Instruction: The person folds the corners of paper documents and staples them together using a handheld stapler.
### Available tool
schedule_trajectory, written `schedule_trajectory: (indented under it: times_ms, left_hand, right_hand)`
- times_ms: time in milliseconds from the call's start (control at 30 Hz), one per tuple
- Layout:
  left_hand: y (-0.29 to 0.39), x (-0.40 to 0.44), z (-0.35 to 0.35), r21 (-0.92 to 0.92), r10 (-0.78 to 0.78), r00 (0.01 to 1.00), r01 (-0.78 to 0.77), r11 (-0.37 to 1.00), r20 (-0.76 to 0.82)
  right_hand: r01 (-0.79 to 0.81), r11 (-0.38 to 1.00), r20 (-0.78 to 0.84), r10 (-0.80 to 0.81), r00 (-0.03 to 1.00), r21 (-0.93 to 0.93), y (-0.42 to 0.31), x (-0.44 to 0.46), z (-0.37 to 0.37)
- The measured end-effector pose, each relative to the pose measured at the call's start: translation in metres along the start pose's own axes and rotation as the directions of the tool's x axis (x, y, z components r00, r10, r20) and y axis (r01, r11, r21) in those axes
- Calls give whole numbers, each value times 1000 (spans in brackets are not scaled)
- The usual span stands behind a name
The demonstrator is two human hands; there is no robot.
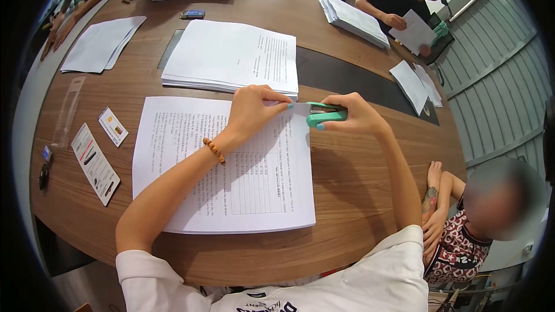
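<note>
A thick stack of printed paper (191, 196) lies in front of me on the table. My left hand (258, 106) pinches the far right corner of its upper sheets, thumb and fingers pressed together. A brown bead bracelet (214, 151) circles that wrist. In my right hand (355, 114) is a green stapler (327, 117), its jaws pointing left at the same corner. Whether the paper edge sits between the jaws I cannot tell. Just beyond lies a second stack of printed paper (231, 52), close to my left fingers.
On the left lie loose sheets (101, 46), a printed packaging card (95, 162), and a small card (113, 126). A person in black (399, 6) holds papers at the far right, near another paper stack (354, 22). Another person (462, 242) leans on the table's right edge.
</note>
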State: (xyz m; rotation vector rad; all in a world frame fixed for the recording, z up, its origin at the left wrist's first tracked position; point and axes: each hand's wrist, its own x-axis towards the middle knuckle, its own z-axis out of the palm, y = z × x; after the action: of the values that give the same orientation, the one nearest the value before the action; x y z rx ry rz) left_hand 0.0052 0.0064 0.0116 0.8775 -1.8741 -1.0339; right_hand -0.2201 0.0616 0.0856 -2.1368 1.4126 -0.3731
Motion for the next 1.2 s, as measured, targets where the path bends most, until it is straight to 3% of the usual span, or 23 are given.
schedule_trajectory:
  times_ms: [967,1033,1133,1200]
  left_hand:
    - [-2,0,1,-17,-12,1000,13,1000,21]
    - [-3,1,1,-8,15,1000,-15,1000,1]
    - [-2,0,0,-3,20,1000,-20,1000,3]
    - [0,0,0,45,11,1000,-12,999,16]
  right_hand:
    - [-18,1000,10,18,1000,-14,1,10,2]
    - [103,994,-28,-104,994,-32,9,12,5]
    - [157,972,-65,-171,983,-177,16,13,12]
    - [151,974,-88,-167,982,-168,22,13,16]
